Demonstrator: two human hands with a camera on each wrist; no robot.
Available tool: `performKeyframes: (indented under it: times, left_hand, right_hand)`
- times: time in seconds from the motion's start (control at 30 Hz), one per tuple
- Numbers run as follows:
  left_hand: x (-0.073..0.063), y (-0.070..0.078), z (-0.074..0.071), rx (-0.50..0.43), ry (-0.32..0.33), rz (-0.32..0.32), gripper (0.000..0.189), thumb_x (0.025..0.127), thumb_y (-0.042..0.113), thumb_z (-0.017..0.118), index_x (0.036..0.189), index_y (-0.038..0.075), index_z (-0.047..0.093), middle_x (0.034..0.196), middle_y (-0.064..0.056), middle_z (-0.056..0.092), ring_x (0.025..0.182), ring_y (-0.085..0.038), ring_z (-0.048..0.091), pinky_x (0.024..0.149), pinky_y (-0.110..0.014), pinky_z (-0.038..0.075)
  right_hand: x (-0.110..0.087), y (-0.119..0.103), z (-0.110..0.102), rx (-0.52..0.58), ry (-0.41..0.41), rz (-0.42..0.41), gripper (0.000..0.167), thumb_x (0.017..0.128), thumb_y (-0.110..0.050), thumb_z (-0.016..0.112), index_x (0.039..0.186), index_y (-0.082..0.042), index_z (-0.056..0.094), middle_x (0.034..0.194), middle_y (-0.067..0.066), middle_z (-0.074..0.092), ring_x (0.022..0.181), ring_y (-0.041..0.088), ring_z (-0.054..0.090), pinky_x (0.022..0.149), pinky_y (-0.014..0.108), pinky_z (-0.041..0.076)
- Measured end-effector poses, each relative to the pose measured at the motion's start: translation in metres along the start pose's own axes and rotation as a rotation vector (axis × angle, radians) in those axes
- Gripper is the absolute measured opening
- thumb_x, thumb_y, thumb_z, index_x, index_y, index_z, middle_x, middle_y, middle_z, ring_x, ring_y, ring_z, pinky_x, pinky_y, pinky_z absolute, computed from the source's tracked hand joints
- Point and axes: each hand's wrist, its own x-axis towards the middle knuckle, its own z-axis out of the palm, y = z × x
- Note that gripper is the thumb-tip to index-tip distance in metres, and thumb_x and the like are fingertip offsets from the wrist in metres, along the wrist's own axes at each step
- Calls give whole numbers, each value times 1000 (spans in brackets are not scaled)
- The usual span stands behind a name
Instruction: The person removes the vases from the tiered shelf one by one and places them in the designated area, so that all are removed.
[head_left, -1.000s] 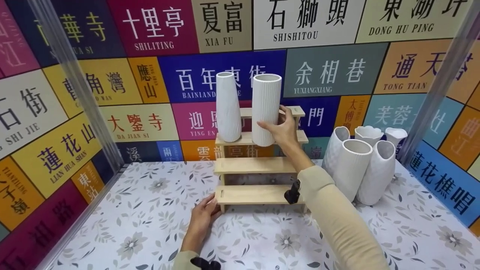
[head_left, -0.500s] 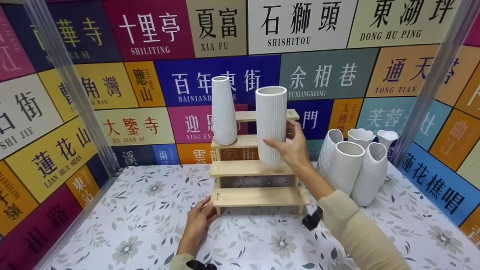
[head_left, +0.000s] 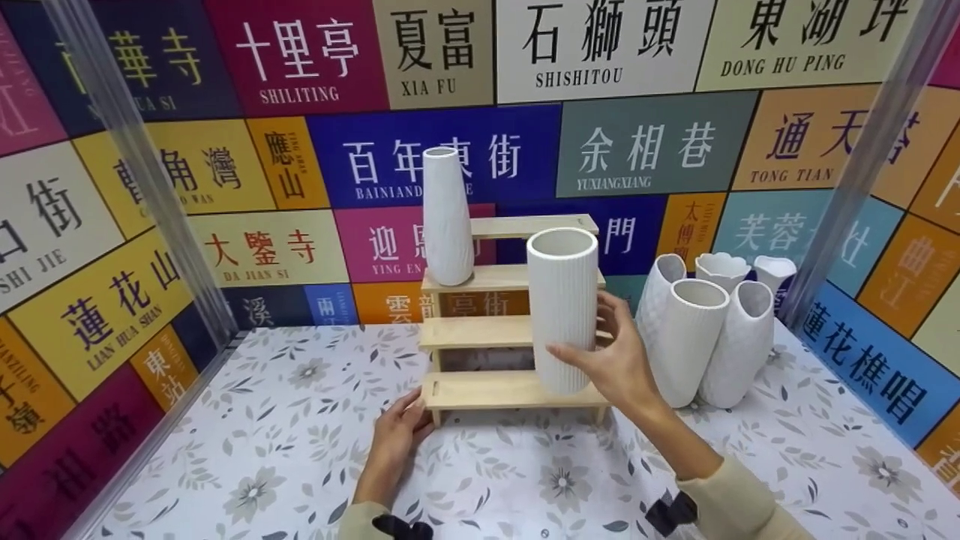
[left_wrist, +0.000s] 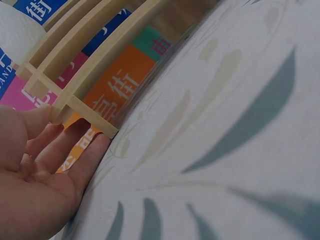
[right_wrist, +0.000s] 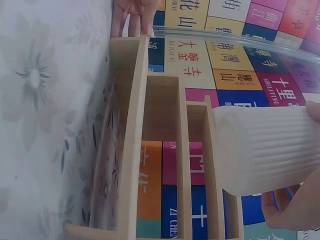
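My right hand (head_left: 619, 360) holds a white cylindrical vase (head_left: 562, 307) with vertical ribs, thumb in front and fingers round its right side. In the head view the upright vase overlaps the lower steps of a pale wooden tiered stand (head_left: 480, 388). Its bare base faces the stand in the right wrist view, where the ribbed vase (right_wrist: 265, 150) appears sideways. My left hand (head_left: 397, 439) grips the stand's front left corner. In the left wrist view the thumb lies at the step's end and the fingers (left_wrist: 95, 155) reach the leg.
A tapered white vase (head_left: 448, 225) stands on the left of an upper step. Several white vases, among them another ribbed vase (head_left: 694, 345) and one with a slanted mouth (head_left: 739, 352), cluster right of the stand. A sign-covered wall (head_left: 645, 142) rises behind the floral tabletop (head_left: 262, 420).
My right hand has brought the ribbed vase down and toward me, from upper-step height to in front of the lowest steps. The left hand stays at the stand's corner.
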Motion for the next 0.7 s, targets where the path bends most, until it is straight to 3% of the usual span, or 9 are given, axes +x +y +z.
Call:
performKeyframes:
  times: [0.3, 0.5, 0.7]
  left_hand:
    - [0, -1, -2, 46, 7, 11, 48, 108, 20, 46, 150, -3, 41, 144, -31, 51, 130, -37, 57, 105, -37, 55]
    - [1, -2, -1, 44, 14, -5, 47, 108, 20, 46, 150, -1, 42, 146, -30, 50, 132, -38, 55, 105, -37, 55]
    - [0, -1, 0, 40, 15, -3, 47, 108, 20, 46, 150, -1, 42, 145, -30, 51, 130, -37, 57, 105, -36, 55]
  right_hand:
    - [-23, 4, -29, -102, 22, 27, 94, 73, -21, 91, 150, -15, 37, 140, 14, 56, 118, 28, 59, 101, 41, 52]
    - [-24, 5, -58, -183, 104, 21, 95, 73, -21, 91, 151, -14, 37, 140, 15, 57, 116, 25, 59, 94, 22, 52]
    - [-25, 4, -86, -218, 194, 21, 95, 75, -21, 90, 153, -17, 36, 137, 13, 58, 111, 9, 57, 87, 10, 51]
